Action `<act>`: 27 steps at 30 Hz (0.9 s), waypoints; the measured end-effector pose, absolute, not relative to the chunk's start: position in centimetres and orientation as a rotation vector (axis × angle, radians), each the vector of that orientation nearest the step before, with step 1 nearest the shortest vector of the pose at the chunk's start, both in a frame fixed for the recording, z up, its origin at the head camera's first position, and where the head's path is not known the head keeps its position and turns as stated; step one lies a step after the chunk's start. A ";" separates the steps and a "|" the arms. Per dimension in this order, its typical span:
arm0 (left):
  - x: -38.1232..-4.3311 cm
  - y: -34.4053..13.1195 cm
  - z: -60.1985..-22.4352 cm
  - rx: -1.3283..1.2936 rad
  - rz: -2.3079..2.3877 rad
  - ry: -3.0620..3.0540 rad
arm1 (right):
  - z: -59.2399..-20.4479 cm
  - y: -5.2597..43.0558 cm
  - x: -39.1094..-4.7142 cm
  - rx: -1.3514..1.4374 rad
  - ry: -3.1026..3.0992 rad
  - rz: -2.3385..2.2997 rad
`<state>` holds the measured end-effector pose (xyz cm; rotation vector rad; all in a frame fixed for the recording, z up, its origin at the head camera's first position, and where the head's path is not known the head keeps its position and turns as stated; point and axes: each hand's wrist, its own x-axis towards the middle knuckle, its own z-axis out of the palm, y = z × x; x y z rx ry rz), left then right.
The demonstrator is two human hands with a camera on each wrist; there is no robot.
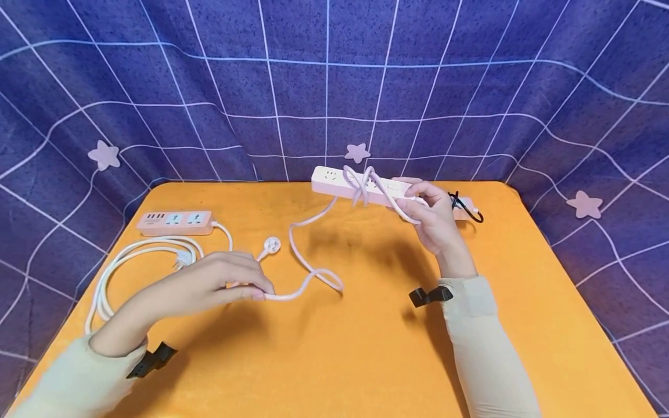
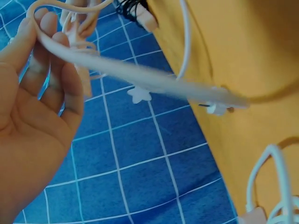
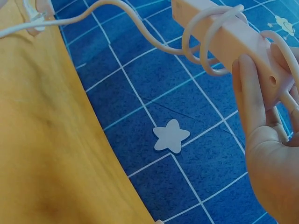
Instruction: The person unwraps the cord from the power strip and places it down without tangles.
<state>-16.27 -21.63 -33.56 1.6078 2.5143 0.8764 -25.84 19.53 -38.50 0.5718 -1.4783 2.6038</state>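
Note:
A pink power strip (image 1: 330,183) with a white socket face hangs above the table, held by its right end in my right hand (image 1: 431,220). Its pale pink cord (image 1: 284,297) loops loosely round the strip's middle, then droops in a bend toward my left hand (image 1: 219,280). That hand pinches the cord between thumb and fingers. The cord's round plug (image 1: 272,244) shows just beyond the left hand. In the right wrist view, fingers (image 3: 250,88) lie along the strip's side near its end, with cord turns (image 3: 210,42) further up.
A second pink power strip (image 1: 175,228) lies at the back left, its white cord (image 1: 104,284) coiled in front. Behind my right hand is another strip (image 1: 465,208) with a black cord (image 1: 477,217). A blue gridded curtain (image 1: 292,93) rises behind the orange table (image 1: 355,354).

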 end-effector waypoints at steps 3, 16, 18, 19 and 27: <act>-15.9 -21.7 -34.2 1.601 0.888 2.440 | -38.5 19.5 -25.8 0.575 -1.484 2.597; -15.5 -22.3 -36.9 1.589 0.731 2.393 | -38.5 19.6 -25.8 0.610 -1.443 2.639; -15.5 -22.2 -37.3 1.571 0.677 2.386 | -38.5 19.6 -25.8 0.603 -1.441 2.647; -15.5 -22.2 -37.6 1.561 0.648 2.378 | -38.5 19.6 -25.8 0.602 -1.436 2.653; -15.1 -22.3 -39.3 1.451 0.514 2.327 | -38.4 19.7 -25.8 0.620 -1.410 2.662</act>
